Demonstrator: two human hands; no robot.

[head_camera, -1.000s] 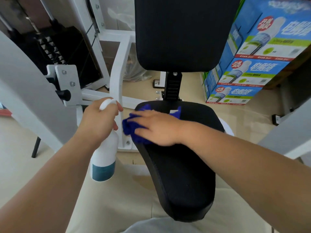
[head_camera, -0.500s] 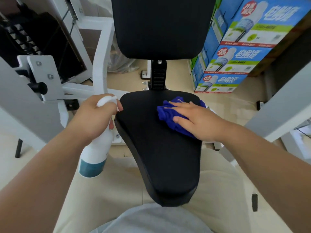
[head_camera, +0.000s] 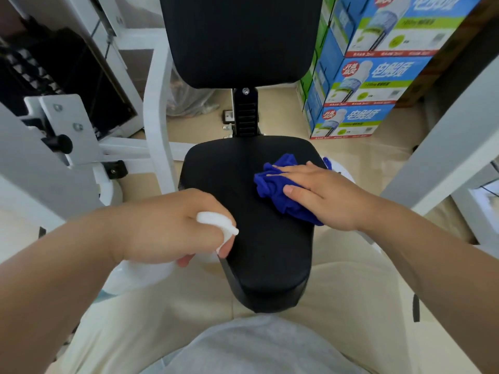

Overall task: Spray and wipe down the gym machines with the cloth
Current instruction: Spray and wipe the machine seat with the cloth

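The cloth, blue and bunched into folds, lies on the far right part of the black seat, its longer side running slantwise from far left to near right. The right hand presses down on it with straight, flat fingers that point left, the thumb lying on the cloth's near edge; the hand is not curled round the cloth. A small blue corner shows past the seat's right edge. The seat's long axis runs from near to far: its narrow rounded end points toward the person and its wide end sits far, at the black post under the backrest. The left hand grips the neck of a white spray bottle, fingers curled round it, one fingertip below the nozzle. The nozzle points right, over the seat's near left edge, while the bottle's body slants down to the near left, partly hidden under the wrist. To the left stand the machine's white frame, a black knob and dark weight plates. Stacked blue and green boxes stand far right on the pale floor.
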